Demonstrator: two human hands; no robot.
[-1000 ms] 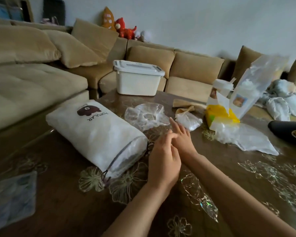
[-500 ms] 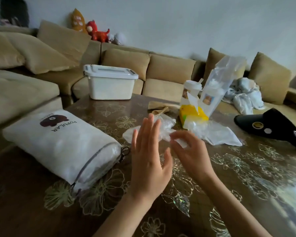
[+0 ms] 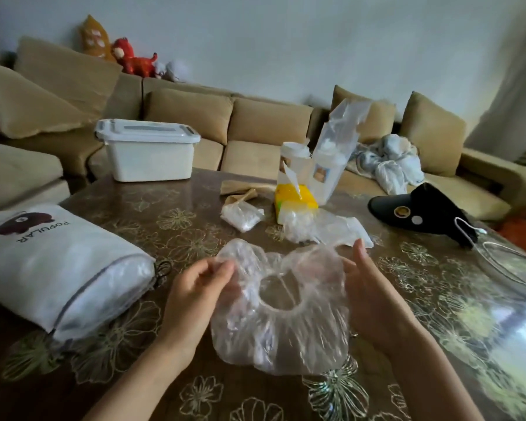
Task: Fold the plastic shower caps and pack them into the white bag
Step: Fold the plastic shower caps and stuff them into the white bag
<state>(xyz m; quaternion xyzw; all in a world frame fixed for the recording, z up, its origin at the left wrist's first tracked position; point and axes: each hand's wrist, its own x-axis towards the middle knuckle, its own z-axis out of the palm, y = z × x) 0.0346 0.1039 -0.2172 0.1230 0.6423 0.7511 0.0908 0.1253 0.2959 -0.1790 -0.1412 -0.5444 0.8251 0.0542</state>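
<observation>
Cap (image 3: 286, 323) hangs spread between our left hand (image 3: 195, 287) and right hand (image 3: 374, 293), fingers (image 3: 217, 273) pinching its edges, ready for folding.

surface: dark brown glossy table (image 3: 176, 220), gold flower pattern | left of left hand's fingers (image 3: 222, 271): white zipped fabric bag (image 3: 58, 262) with bear print, lying flat | beyond fingers: small folded clear plastic bundle (image 3: 242, 215); yellow packet (image 3: 295, 199) | far beyond, left: white lidded plastic box (image 3: 149, 153) | beyond right hand's fingers (image 3: 360, 253), to the right: black visor cap (image 3: 422, 211)
</observation>
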